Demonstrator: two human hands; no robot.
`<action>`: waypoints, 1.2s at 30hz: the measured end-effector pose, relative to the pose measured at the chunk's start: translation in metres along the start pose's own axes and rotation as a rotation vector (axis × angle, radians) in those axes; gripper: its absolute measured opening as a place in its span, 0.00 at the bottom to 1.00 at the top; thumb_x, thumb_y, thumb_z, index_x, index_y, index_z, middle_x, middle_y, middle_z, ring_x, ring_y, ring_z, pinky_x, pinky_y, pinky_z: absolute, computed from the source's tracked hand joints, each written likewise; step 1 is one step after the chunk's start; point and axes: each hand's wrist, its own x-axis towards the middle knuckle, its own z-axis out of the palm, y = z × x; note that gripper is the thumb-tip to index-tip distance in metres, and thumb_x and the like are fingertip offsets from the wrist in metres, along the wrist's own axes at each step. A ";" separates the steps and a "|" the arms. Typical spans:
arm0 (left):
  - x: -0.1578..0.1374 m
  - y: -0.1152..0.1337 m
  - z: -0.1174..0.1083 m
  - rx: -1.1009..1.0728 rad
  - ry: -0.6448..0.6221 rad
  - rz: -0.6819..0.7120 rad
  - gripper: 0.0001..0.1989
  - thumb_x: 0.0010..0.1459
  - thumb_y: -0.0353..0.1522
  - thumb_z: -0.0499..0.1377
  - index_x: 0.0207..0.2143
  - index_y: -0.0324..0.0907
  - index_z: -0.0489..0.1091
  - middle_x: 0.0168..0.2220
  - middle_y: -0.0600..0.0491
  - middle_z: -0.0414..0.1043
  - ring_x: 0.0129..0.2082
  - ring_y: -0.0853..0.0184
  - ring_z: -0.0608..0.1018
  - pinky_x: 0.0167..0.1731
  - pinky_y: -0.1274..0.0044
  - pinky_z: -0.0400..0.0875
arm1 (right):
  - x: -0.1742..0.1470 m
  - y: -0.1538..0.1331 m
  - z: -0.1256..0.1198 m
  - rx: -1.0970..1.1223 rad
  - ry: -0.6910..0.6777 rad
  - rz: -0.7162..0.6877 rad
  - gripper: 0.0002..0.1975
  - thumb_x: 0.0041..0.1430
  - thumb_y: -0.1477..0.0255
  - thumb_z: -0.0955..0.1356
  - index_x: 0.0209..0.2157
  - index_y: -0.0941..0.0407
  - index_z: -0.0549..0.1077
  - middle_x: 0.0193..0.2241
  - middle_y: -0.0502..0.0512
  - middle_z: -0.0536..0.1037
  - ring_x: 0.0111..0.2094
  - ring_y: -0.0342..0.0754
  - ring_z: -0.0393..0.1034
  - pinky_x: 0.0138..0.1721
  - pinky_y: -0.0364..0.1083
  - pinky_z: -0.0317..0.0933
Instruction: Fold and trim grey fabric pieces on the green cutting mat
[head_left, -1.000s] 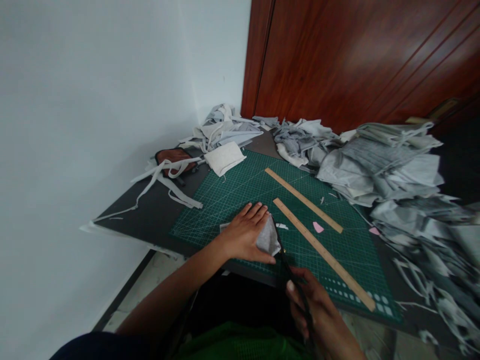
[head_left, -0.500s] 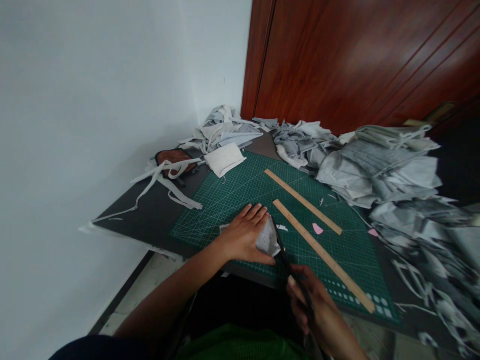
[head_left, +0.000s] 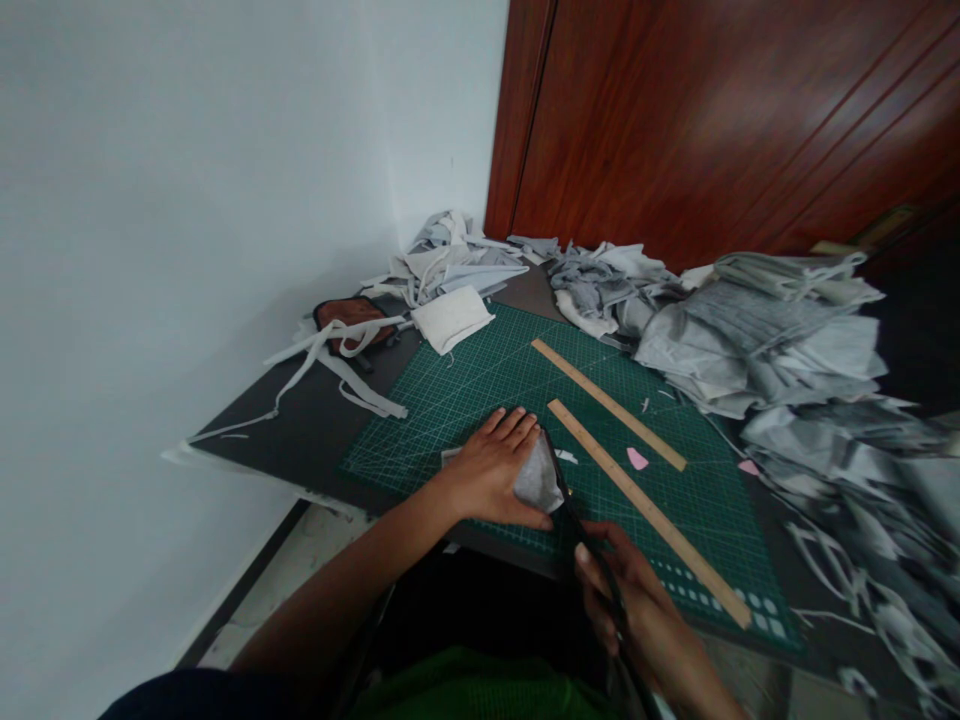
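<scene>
My left hand (head_left: pixel 491 468) lies flat with fingers stretched over a small grey piece of fabric (head_left: pixel 538 480), pressing it on the green cutting mat (head_left: pixel 465 380). Much of the fabric is hidden under the palm; its right edge shows beyond my thumb. In my right hand (head_left: pixel 626 595) is a pair of black scissors (head_left: pixel 576 522), gripped near the mat's front edge. The blades point away from me along the fabric's right edge. A small white scrap (head_left: pixel 566 456) lies just right of the blades.
Two wooden rulers (head_left: pixel 645 510) lie slanted on the mat, with a pink chalk-like piece (head_left: pixel 637 458) between them. Fabric heaps (head_left: pixel 750 340) line the right and back. A folded cream cloth (head_left: pixel 452 318) and a brown pouch-like item (head_left: pixel 352 318) with pale strips sit at left.
The scissors and my right hand have shifted very slightly, with the blades seeming closer together. My left hand stays on the fabric.
</scene>
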 end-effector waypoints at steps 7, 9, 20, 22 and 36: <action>0.000 0.000 0.001 0.000 -0.005 -0.001 0.61 0.50 0.68 0.53 0.69 0.29 0.52 0.72 0.35 0.47 0.74 0.48 0.48 0.71 0.61 0.35 | 0.001 0.003 -0.005 -0.026 -0.013 -0.016 0.30 0.59 0.46 0.71 0.49 0.52 0.60 0.18 0.36 0.61 0.14 0.35 0.49 0.12 0.35 0.48; 0.000 0.000 0.001 0.004 -0.001 -0.002 0.62 0.49 0.68 0.54 0.70 0.30 0.52 0.72 0.35 0.47 0.73 0.48 0.48 0.71 0.61 0.35 | 0.001 0.002 -0.006 -0.046 -0.030 -0.020 0.30 0.60 0.46 0.70 0.50 0.52 0.60 0.18 0.36 0.61 0.14 0.36 0.50 0.13 0.35 0.49; 0.000 0.001 -0.002 0.018 -0.007 -0.010 0.62 0.49 0.68 0.54 0.69 0.29 0.52 0.72 0.35 0.47 0.73 0.48 0.48 0.71 0.62 0.34 | -0.001 -0.005 -0.003 -0.096 -0.033 -0.039 0.32 0.59 0.45 0.70 0.50 0.54 0.60 0.16 0.36 0.61 0.14 0.37 0.51 0.14 0.36 0.50; 0.000 0.001 0.000 0.018 -0.009 -0.010 0.63 0.49 0.68 0.55 0.69 0.28 0.52 0.72 0.35 0.47 0.74 0.48 0.48 0.71 0.61 0.34 | -0.002 -0.006 -0.003 -0.099 -0.032 -0.045 0.32 0.59 0.44 0.70 0.50 0.54 0.60 0.16 0.36 0.61 0.14 0.37 0.51 0.14 0.36 0.49; 0.000 -0.002 0.001 0.030 0.019 0.017 0.57 0.56 0.67 0.48 0.69 0.30 0.52 0.72 0.34 0.49 0.73 0.49 0.49 0.71 0.60 0.37 | -0.020 0.006 0.005 0.255 0.149 0.060 0.33 0.50 0.46 0.76 0.48 0.51 0.66 0.24 0.40 0.68 0.15 0.33 0.54 0.14 0.34 0.48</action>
